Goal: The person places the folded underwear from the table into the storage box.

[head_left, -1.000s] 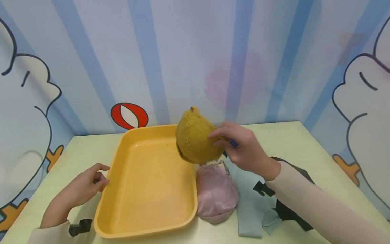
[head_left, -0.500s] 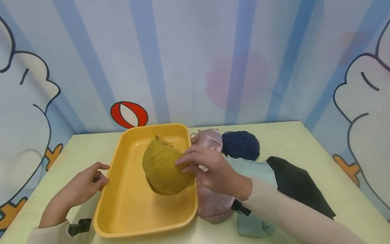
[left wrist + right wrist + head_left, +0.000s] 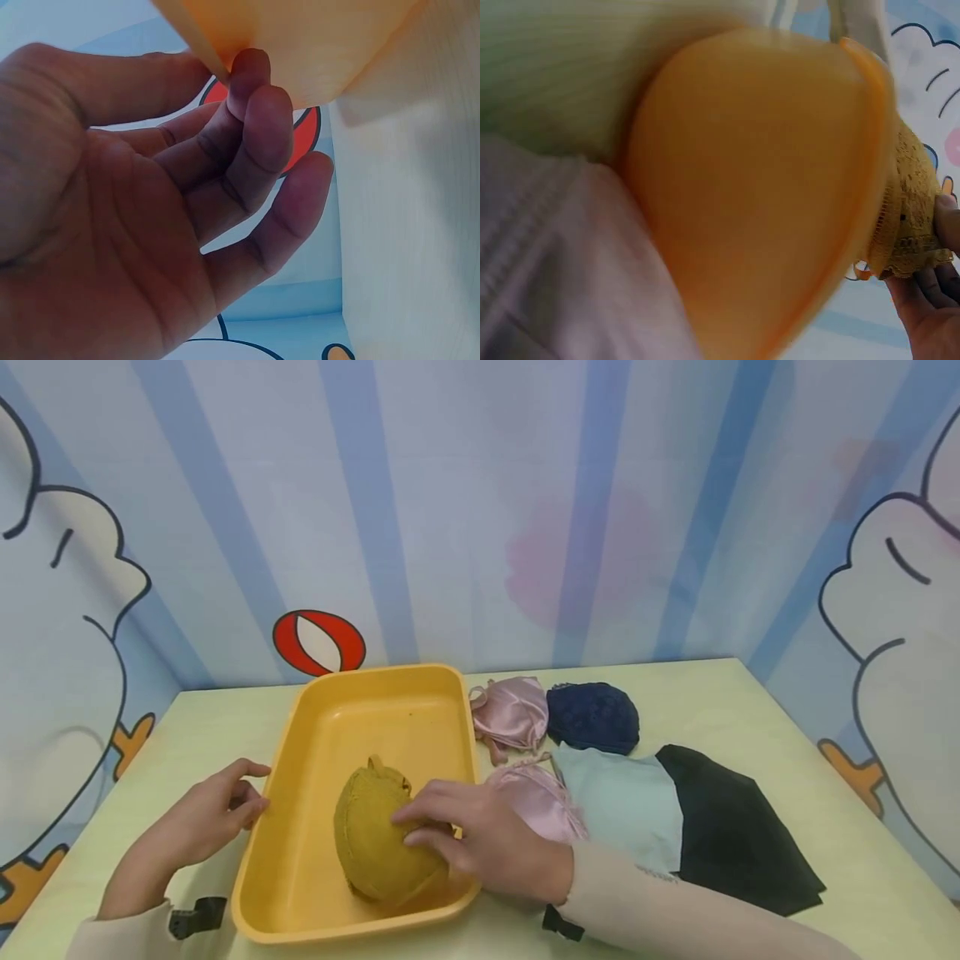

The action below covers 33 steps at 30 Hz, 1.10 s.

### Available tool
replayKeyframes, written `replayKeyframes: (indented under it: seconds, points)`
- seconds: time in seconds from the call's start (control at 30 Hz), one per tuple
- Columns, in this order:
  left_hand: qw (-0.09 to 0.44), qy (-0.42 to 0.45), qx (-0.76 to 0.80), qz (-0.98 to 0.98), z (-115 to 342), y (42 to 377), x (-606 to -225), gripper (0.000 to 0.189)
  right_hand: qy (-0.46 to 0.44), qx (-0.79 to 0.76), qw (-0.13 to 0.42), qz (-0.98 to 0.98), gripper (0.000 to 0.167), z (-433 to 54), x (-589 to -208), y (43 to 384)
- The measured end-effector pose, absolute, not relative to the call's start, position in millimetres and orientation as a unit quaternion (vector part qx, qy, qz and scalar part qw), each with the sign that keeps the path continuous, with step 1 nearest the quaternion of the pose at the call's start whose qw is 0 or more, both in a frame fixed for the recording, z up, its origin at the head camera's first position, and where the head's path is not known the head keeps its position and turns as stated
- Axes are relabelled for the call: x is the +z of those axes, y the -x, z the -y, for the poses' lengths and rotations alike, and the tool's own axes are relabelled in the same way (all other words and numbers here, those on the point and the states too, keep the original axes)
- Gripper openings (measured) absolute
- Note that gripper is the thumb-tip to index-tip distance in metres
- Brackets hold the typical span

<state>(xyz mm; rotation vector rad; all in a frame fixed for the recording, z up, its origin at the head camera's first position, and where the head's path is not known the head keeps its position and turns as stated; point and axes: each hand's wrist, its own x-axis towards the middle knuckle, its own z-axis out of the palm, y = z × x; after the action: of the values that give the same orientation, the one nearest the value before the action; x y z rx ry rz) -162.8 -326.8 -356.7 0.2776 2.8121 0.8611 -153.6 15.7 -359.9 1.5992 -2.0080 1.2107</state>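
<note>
My left hand pinches the left rim of a yellow plastic tray; the left wrist view shows thumb and fingers meeting at its edge. Inside the tray, toward its near right, is a folded mustard-yellow bra with a small strap loop on top. My right hand reaches over the right rim and holds that bra by its right side. Lace on the bra shows in the right wrist view, partly hidden behind the tray wall. The right fingertips are partly hidden by the bra.
Right of the tray lie a pink satin bra, a second pink satin piece partly under my right arm, and a folded navy bra. Beyond them are a pale green cloth and a black cloth. A printed backdrop stands behind.
My right hand has carried the mustard-yellow bra left and down, from above the tray's right rim into the tray. The left hand has stayed on the rim.
</note>
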Motion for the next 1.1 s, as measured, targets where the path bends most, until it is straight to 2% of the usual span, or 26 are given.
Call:
replayKeyframes:
  seconds: [0.23, 0.57, 0.77, 0.97, 1.1]
  points:
    - [0.088, -0.098, 0.285, -0.95, 325, 165, -356, 0.04, -0.52, 0.388, 0.062, 0.759, 0.023, -16, -373, 153]
    - [0.085, -0.106, 0.288, -0.948, 325, 164, -355, 0.04, -0.502, 0.279, -0.023, 0.818, 0.028, -16, -379, 154]
    - [0.083, -0.107, 0.292, -0.947, 326, 164, -355, 0.04, -0.519, 0.259, -0.035, 0.814, 0.024, -18, -378, 153]
    - [0.085, -0.105, 0.295, -0.946, 327, 164, -357, 0.04, -0.482, 0.28, -0.05, 0.829, 0.023, -27, -371, 159]
    - [0.086, -0.101, 0.296, -0.946, 328, 162, -358, 0.041, -0.457, 0.292, -0.037, 0.839, 0.023, -35, -366, 165]
